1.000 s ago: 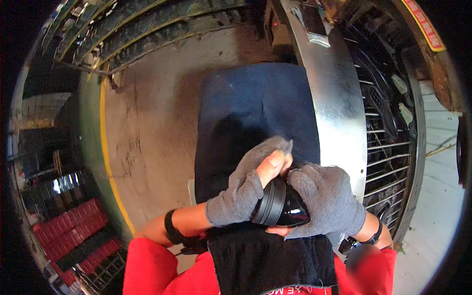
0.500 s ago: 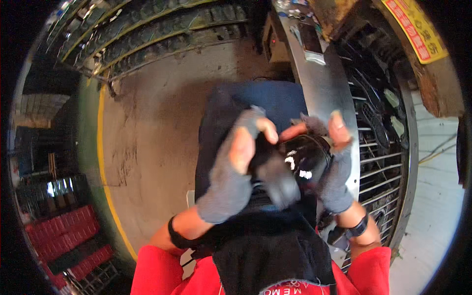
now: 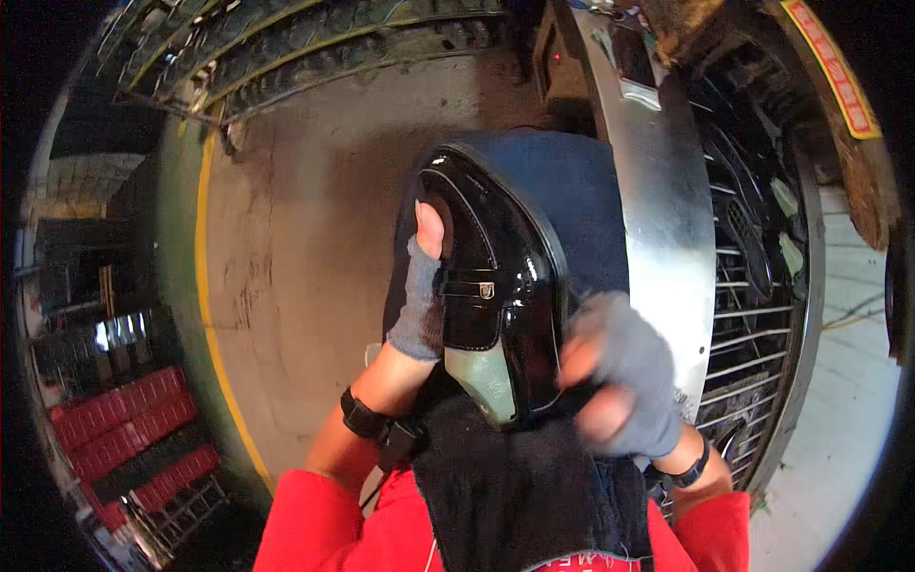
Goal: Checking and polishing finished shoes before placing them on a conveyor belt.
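Observation:
A glossy black shoe (image 3: 532, 257) lies over my lap, its toe pointing away from me. It has pale stitching and a strap with a small metal buckle. A pale green shoe last (image 3: 482, 377) shows in its opening at the heel end. My left hand (image 3: 423, 296), in a grey fingerless glove, grips the shoe's left side. Its thumb lies along the upper; the other fingers are hidden beneath. Beside the heel's right side is my right hand (image 3: 624, 377), gloved alike. Its bent fingers are smeared by motion, and whether they touch the shoe is unclear.
A metal bench top (image 3: 667, 210) runs along my right, with a phone-like dark object (image 3: 633, 59) at its far end. Beyond it, a barred rack (image 3: 748, 310) holds dark shoes. Shelves of shoes (image 3: 353, 43) stand at the back. Red crates (image 3: 129, 419) are at left.
The blurred shoe has turned and now lies toe away with its upper showing. My left hand has closed on its side. My right hand has moved nearer to me, down by the heel.

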Demonstrator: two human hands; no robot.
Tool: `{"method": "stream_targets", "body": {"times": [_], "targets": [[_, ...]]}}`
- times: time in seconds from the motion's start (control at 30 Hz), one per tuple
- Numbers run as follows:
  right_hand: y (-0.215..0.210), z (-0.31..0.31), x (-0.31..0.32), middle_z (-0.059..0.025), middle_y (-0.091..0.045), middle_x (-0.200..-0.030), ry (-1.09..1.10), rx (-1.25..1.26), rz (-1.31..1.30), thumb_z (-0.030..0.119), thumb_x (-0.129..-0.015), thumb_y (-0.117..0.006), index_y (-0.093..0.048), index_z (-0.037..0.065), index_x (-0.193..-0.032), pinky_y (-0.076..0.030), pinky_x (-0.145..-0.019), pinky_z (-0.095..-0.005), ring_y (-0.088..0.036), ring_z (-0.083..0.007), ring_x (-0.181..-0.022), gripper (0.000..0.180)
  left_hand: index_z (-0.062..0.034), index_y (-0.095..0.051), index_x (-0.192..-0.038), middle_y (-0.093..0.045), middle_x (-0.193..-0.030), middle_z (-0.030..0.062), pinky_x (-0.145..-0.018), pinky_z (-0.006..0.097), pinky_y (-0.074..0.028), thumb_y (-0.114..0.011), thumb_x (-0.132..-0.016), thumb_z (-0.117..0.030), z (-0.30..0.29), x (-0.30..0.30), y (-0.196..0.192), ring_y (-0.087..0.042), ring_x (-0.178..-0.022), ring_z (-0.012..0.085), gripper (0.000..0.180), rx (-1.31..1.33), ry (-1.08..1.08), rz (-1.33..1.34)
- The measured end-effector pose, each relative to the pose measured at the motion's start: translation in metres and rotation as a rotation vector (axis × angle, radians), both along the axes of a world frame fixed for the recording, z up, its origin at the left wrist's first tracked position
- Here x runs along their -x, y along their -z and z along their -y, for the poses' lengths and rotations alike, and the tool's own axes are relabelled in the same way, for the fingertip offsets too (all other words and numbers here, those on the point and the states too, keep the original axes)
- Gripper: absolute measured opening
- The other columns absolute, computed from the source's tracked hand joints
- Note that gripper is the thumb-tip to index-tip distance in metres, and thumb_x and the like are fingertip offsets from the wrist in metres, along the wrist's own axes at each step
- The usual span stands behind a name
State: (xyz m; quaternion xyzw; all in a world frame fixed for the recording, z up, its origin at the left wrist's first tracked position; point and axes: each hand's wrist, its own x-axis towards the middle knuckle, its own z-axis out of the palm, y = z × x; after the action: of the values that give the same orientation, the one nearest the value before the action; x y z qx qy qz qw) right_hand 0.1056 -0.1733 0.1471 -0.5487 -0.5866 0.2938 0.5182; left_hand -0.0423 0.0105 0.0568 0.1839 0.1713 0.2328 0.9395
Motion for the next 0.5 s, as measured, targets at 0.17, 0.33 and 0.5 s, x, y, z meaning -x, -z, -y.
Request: {"method": "stream_targets", "body": {"times": [0.17,0.33,0.5], "targets": [[0.033,0.007,-0.006,-0.0064,-0.059,-0.087,0.192,0.519,-0.373,0.054,-0.108,-0.054,-0.061,0.004,-0.102,-0.046,-0.065,-0.0331,-0.056,-0.0178,-0.07,0.051,-0.0061,-0.066,-0.124,-0.075,-0.108,0.0101,-0.081,0.037,-0.062,-0.046,-0.09,-0.089,0.002,0.001,-0.004,-0.073,-0.093,0.0224,0.092,-0.258,-0.019,-0.273],[0.02,0.004,-0.013,-0.0186,-0.061,-0.085,0.031,0.337,0.227,0.061,-0.089,-0.076,-0.065,0.002,-0.106,-0.051,-0.07,-0.0434,-0.064,-0.0376,-0.076,0.061,-0.0035,-0.059,-0.137,-0.071,-0.122,0.0089,-0.09,0.037,-0.062,-0.039,-0.101,-0.077,0.016,0.009,-0.03,-0.072,-0.104,0.0202,0.084,-0.2,0.01,-0.179],[0.01,-0.004,-0.007,-0.0204,-0.063,-0.101,0.168,0.145,0.379,0.06,-0.077,-0.086,-0.062,-0.001,-0.127,-0.053,-0.083,-0.0458,-0.066,-0.039,-0.093,0.082,-0.0032,-0.057,-0.141,-0.07,-0.127,0.0112,-0.096,0.041,-0.061,-0.04,-0.093,-0.087,0.03,0.009,-0.061,-0.071,-0.111,0.0244,0.098,-0.185,0.043,-0.317]]}}
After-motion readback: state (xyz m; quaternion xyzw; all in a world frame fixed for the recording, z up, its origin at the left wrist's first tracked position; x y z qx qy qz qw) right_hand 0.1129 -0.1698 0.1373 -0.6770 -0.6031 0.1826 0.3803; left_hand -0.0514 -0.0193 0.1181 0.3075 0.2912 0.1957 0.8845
